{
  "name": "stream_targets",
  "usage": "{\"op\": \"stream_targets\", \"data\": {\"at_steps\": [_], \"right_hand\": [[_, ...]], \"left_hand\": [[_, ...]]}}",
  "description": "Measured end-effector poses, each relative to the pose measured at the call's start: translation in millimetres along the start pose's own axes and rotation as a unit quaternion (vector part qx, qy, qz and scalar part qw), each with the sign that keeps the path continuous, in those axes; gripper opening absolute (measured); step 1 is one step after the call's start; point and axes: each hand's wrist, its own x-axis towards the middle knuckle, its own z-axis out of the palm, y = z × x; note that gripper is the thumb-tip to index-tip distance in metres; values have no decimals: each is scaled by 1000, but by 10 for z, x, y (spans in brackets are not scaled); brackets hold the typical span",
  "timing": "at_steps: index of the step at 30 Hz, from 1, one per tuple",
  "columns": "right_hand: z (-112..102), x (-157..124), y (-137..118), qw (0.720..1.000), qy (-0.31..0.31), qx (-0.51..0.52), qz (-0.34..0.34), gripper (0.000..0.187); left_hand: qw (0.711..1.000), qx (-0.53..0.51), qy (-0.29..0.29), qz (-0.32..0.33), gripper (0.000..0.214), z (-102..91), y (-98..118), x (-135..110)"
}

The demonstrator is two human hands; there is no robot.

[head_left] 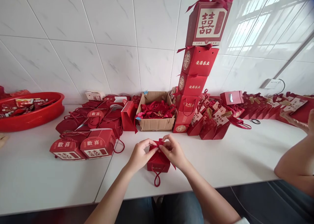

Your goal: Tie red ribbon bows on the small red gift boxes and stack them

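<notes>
A small red gift box [159,165] stands on the white table in front of me, its twisted cord handle [157,179] hanging toward the near edge. On top of the box, my left hand [144,153] pinches a red ribbon [160,141] between thumb and fingers. My right hand [173,152] grips the same ribbon from the other side, with the two thumbs almost meeting at the middle. One ribbon end pokes out below the right hand. The fingers partly hide how the ribbon is looped.
Behind the box sits a cardboard box [157,125] of red ribbons. A tall stack of red boxes [196,62] rises beside it. Finished-looking gift boxes [96,143] crowd the left, near a red basin [36,114]. Red bags [216,121] stand right, by another person's arm [298,152].
</notes>
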Motion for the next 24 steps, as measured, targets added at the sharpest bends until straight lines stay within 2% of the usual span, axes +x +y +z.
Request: {"op": "stream_targets", "data": {"at_steps": [2,5,11,14,19,24], "right_hand": [[1,-15,-20,997,23,-66,-31,7],[-17,-37,-52,987,44,-142,-62,10],[-44,-79,-80,975,14,-209,-79,19],[-24,-82,-60,965,42,-248,-81,14],[-1,-62,-39,968,67,-234,-56,16],[-66,-26,-51,986,10,-167,15,12]], "left_hand": [[1000,7,10,-2,8,7,-21,-23],[1000,16,17,-3,7,1,-43,-42],[998,56,23,11,3,-20,15,-10],[995,93,19,32,4,-25,55,9],[990,131,19,51,9,-19,37,31],[994,102,31,37,9,22,-36,87]]}}
